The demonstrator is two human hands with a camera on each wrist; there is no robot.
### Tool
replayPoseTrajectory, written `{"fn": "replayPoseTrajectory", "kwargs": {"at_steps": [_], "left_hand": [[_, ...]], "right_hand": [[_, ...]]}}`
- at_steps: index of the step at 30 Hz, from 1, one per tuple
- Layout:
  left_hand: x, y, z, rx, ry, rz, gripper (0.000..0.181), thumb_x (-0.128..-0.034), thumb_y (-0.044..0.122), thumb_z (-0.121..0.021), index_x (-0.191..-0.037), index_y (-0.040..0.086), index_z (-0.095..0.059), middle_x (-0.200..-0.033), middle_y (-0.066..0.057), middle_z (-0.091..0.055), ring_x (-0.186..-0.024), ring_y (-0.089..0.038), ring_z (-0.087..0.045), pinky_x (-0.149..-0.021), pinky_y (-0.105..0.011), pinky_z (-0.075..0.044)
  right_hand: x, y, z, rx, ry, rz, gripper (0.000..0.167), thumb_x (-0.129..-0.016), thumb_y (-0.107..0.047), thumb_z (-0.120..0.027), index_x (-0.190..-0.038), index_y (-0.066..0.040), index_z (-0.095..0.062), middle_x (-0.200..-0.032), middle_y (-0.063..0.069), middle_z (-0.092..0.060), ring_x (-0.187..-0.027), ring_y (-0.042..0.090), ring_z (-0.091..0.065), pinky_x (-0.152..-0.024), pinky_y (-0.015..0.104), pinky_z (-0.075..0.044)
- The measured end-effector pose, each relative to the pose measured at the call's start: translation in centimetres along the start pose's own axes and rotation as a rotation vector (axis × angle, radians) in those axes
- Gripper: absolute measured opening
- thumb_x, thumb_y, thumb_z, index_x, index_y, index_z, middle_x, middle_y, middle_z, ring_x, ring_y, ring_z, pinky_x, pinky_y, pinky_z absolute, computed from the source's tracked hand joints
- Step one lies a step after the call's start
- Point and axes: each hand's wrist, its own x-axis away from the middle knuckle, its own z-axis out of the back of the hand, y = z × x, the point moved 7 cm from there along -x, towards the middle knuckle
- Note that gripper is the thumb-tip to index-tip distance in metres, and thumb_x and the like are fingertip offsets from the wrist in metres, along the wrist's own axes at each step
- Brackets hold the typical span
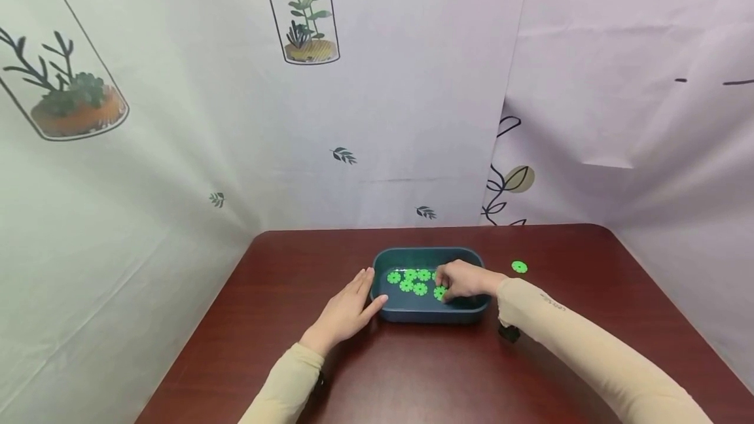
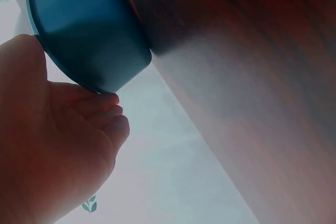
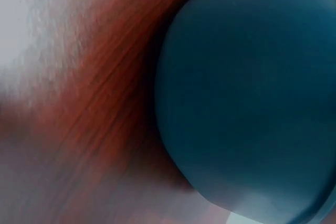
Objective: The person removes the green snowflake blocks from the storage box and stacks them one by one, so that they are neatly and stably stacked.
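A dark teal tray [image 1: 412,316] stands on the table with several green flower-shaped pieces [image 1: 420,289] lying inside. My left hand [image 1: 344,311] is at its left side, fingers straight and thumb over the rim; in the left wrist view the fingertips of that hand [image 2: 63,135] touch the wall of the tray [image 2: 94,35]. Over the tray's right part, my right hand [image 1: 465,279] reaches down with bent fingers beside a green piece [image 1: 439,293]; whether it pinches a piece is unclear. The right wrist view shows the tray's outer wall [image 3: 241,93] but not the hand.
One more green piece [image 1: 519,267] lies on the red-brown table [image 1: 377,371], to the right of the tray and behind the right wrist. A pale cloth with printed plants [image 1: 412,116] hangs behind the table and along its sides.
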Motion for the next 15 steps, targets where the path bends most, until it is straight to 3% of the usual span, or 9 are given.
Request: {"fn": "replayPoseTrajectory", "kwargs": {"at_steps": [15], "left_hand": [[-0.19, -0.10, 0.20, -0.088, 0.005, -0.020, 0.083, -0.1018, 0.062, -0.043, -0.155, -0.001, -0.034, -0.161, -0.016, -0.033, -0.151, -0.028, -0.025, -0.118, -0.044, -0.030]], "right_hand": [[0.38, -0.28, 0.05, -0.085, 0.017, -0.033, 0.026, -0.083, -0.007, -0.082, -0.099, -0.016, -0.063, -0.083, -0.005, -0.063, -0.073, 0.011, -0.058, -0.065, 0.029, -0.051]]}}
